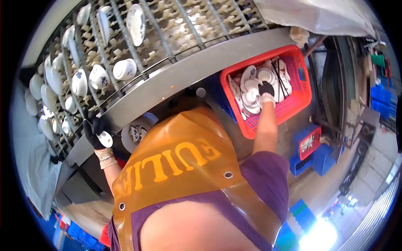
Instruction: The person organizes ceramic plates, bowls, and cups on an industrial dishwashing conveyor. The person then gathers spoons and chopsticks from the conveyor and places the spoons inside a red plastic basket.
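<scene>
Dishes (251,85) lie heaped in the red basket (303,94) at right, its walls apparently containing them. I see the right hand (266,90) among them, but can't tell its grip; the left hand (93,131) pinches a white piece (105,139) near the far-left rack (184,21), whose rails seemingly prop bowls (124,69).

Bright midground | white glare (319,236) lower right | sheen on apron (178,169) | fisheye curve, black corners | edges soft

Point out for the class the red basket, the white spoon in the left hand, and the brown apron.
Red basket (302,91), head view: its inner wall.
White spoon (106,139), head view: its bowl.
Brown apron (171,161), head view: its lettered front.
</scene>
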`<act>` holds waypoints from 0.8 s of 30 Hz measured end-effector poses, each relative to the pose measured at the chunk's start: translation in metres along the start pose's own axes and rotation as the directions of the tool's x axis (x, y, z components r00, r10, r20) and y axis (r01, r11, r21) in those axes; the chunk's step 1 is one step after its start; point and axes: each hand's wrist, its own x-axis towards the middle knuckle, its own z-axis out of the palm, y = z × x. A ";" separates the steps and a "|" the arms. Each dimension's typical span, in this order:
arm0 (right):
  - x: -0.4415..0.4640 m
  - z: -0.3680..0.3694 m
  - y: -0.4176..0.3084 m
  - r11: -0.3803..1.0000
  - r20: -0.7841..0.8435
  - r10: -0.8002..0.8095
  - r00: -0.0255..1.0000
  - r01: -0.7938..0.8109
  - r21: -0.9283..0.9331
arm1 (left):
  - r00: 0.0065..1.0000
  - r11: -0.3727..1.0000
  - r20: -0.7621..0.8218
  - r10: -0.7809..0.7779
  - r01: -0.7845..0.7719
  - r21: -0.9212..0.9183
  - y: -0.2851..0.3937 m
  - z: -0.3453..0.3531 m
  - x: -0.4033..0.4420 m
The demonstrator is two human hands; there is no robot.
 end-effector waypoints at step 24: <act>-0.055 -0.158 -0.266 0.492 -0.654 -0.531 0.539 0.824 0.280 | 0.992 0.993 -0.075 0.102 -0.097 0.074 -0.038 0.007 0.001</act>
